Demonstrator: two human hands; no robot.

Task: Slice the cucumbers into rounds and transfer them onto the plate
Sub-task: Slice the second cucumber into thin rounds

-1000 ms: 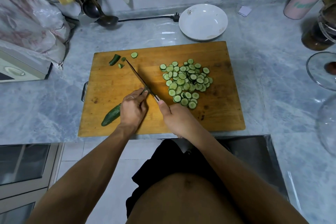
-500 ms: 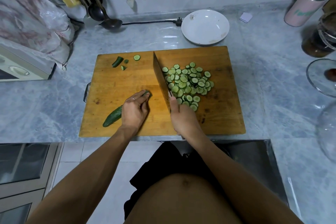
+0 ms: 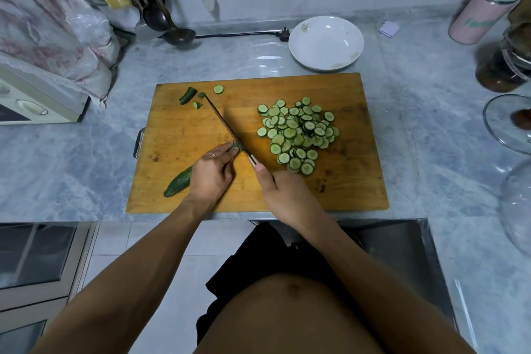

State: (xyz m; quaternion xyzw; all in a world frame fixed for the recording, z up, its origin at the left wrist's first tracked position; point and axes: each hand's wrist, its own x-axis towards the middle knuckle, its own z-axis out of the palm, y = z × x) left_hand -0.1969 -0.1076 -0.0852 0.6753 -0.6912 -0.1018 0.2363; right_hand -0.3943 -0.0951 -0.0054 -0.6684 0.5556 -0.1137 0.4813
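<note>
Gripping knife (image 3: 227,126), right hand (image 3: 287,195) nears board (image 3: 359,181) edge.

Bare arms, ring (image 3: 211,154) on left hand (image 3: 211,177), black shorts (image 3: 258,261).

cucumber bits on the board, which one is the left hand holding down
The long cucumber at the board's near left, under the left hand, knife at its cut end. The stub and small bits at the far corner lie untouched.
</note>
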